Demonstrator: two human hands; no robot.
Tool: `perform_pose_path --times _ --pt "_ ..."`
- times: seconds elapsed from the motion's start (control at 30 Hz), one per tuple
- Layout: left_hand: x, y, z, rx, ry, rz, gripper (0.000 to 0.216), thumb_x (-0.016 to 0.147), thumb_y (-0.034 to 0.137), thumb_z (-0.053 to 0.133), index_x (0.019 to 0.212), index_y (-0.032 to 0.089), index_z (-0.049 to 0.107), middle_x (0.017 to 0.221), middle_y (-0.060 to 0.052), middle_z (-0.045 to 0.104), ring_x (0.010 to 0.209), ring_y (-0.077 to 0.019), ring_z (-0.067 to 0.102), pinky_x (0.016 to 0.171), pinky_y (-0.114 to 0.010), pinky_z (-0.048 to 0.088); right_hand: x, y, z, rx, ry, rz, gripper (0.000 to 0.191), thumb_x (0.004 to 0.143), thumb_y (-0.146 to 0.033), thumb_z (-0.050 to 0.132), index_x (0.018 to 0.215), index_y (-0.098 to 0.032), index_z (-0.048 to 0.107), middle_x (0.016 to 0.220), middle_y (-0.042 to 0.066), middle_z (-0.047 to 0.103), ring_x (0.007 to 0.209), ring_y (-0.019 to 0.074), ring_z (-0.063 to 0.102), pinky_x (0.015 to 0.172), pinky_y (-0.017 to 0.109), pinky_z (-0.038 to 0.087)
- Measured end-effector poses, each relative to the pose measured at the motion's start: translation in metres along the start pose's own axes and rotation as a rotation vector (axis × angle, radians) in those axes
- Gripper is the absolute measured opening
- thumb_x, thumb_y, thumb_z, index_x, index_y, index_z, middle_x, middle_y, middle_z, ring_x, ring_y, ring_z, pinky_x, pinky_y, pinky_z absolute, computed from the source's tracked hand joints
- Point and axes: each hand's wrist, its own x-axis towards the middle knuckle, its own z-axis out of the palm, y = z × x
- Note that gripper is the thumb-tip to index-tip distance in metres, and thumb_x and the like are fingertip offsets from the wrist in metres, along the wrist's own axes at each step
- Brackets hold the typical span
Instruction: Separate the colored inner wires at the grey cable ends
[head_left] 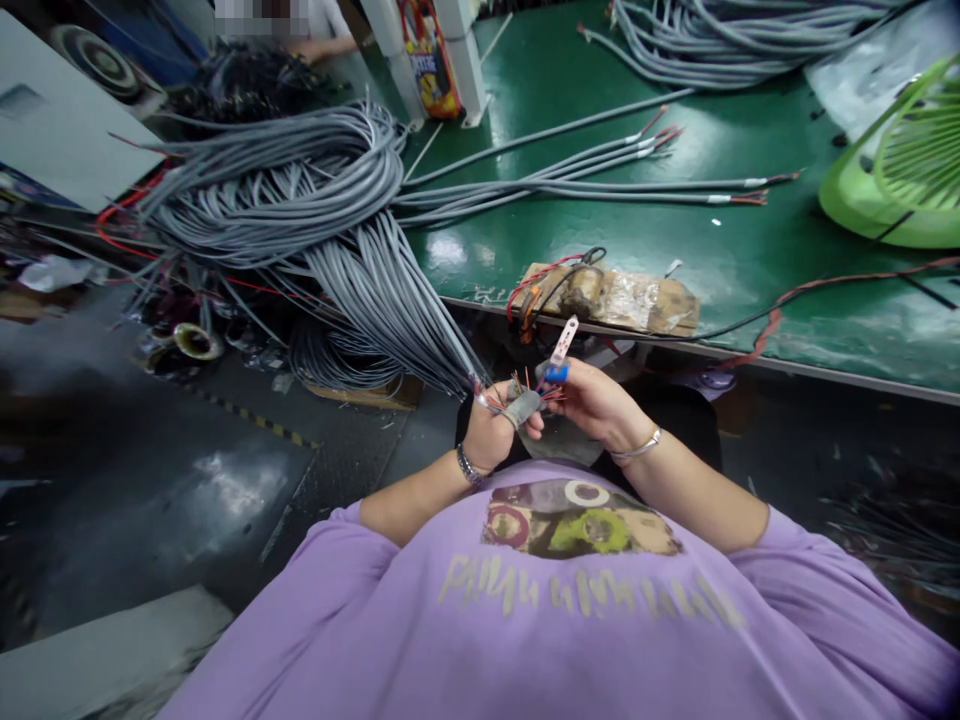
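Observation:
My left hand is closed around the ends of several grey cables, and thin red and copper-coloured wires fan out between its fingers. A grey wrap seems to cover its thumb. Close beside it, my right hand pinches a flat pale strip with a hole at its tip. Something blue sits at the strip's lower end, by the fingertips. Reddish wires lie between the two hands; whether the right fingers also grip them I cannot tell.
A large grey cable coil hangs over the left part of the green table. At the front edge lies a wooden block with wires. A green fan stands right, below more cables. Another person's arm shows at the back.

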Motion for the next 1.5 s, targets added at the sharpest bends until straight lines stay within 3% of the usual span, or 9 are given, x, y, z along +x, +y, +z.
perform_pose_path --times 0.1,0.3,0.47,0.63,0.83,1.0,1.2,1.33,1.5 --pt "-0.001 -0.001 -0.002 -0.035 0.022 0.004 0.038 0.076 0.052 0.074 0.073 0.015 0.063 0.056 -0.001 0.067 0.043 -0.0101 0.058 0.044 -0.022 0.049 0.002 -0.007 -0.012 0.118 0.089 -0.056 0.02 0.064 -0.026 0.081 0.073 -0.018 0.065 0.062 -0.005 0.061 0.051 0.0052 0.049 0.048 0.017 0.046" --pt "0.0 -0.002 -0.002 -0.023 0.028 0.0 0.038 0.078 0.051 0.073 0.072 0.015 0.062 0.057 0.0 0.067 0.042 -0.0096 0.058 0.044 -0.021 0.048 -0.009 -0.004 -0.019 -0.146 -0.171 0.051 0.038 0.064 -0.042 0.086 0.085 -0.014 0.071 0.079 0.005 0.072 0.064 0.0123 0.062 0.06 0.027 0.054" --pt "0.006 0.011 -0.002 0.116 -0.143 -0.09 0.036 0.072 0.046 0.078 0.066 0.014 0.064 0.058 -0.004 0.068 0.045 -0.0123 0.062 0.046 -0.022 0.05 -0.009 -0.006 0.0 -0.387 -0.209 -0.116 0.031 0.065 -0.039 0.087 0.069 -0.014 0.068 0.059 0.001 0.066 0.054 0.011 0.058 0.056 0.025 0.047" --pt "0.014 0.022 -0.006 0.154 -0.284 -0.27 0.035 0.066 0.042 0.082 0.061 0.013 0.063 0.055 -0.007 0.068 0.043 -0.0147 0.063 0.045 -0.023 0.051 -0.008 -0.005 0.004 -0.499 -0.253 -0.242 0.029 0.074 -0.044 0.079 0.071 -0.017 0.068 0.063 0.001 0.068 0.056 0.0135 0.058 0.055 0.027 0.048" --pt "0.014 0.013 -0.002 -0.031 -0.076 -0.142 0.04 0.066 0.049 0.081 0.067 0.014 0.063 0.055 -0.005 0.069 0.044 -0.0146 0.063 0.045 -0.023 0.052 -0.007 0.006 -0.012 -0.358 -0.175 -0.198 0.038 0.071 -0.049 0.082 0.089 -0.018 0.07 0.081 0.003 0.07 0.068 0.0125 0.062 0.063 0.026 0.051" --pt "0.013 0.008 0.003 -0.082 -0.039 -0.064 0.04 0.069 0.051 0.08 0.07 0.014 0.065 0.059 -0.004 0.07 0.048 -0.0153 0.065 0.052 -0.029 0.059 -0.014 0.016 -0.001 -0.24 -0.056 -0.286 0.035 0.069 -0.045 0.085 0.078 -0.018 0.064 0.063 -0.002 0.063 0.053 0.0095 0.053 0.052 0.025 0.04" --pt "0.01 0.006 0.0 -0.047 -0.043 -0.088 0.044 0.069 0.055 0.078 0.069 0.014 0.064 0.06 -0.006 0.07 0.048 -0.0157 0.065 0.051 -0.028 0.057 -0.013 0.013 0.012 -0.27 -0.192 -0.228 0.033 0.076 -0.045 0.079 0.076 -0.018 0.06 0.052 -0.002 0.059 0.048 0.0134 0.054 0.05 0.027 0.033" --pt "0.01 0.003 0.0 -0.098 0.054 -0.037 0.038 0.071 0.051 0.077 0.072 0.014 0.065 0.058 -0.004 0.069 0.047 -0.0155 0.065 0.05 -0.028 0.055 -0.007 0.014 0.009 -0.267 -0.054 -0.262 0.036 0.065 -0.043 0.087 0.07 -0.017 0.063 0.056 -0.001 0.061 0.048 0.0099 0.047 0.049 0.026 0.031" --pt "0.009 0.004 0.002 -0.109 0.12 -0.007 0.035 0.071 0.047 0.075 0.066 0.014 0.063 0.058 -0.004 0.069 0.047 -0.014 0.064 0.048 -0.024 0.051 -0.009 0.017 0.007 -0.253 -0.005 -0.269 0.035 0.061 -0.042 0.09 0.065 -0.018 0.064 0.056 -0.002 0.058 0.049 0.0081 0.042 0.048 0.025 0.03"
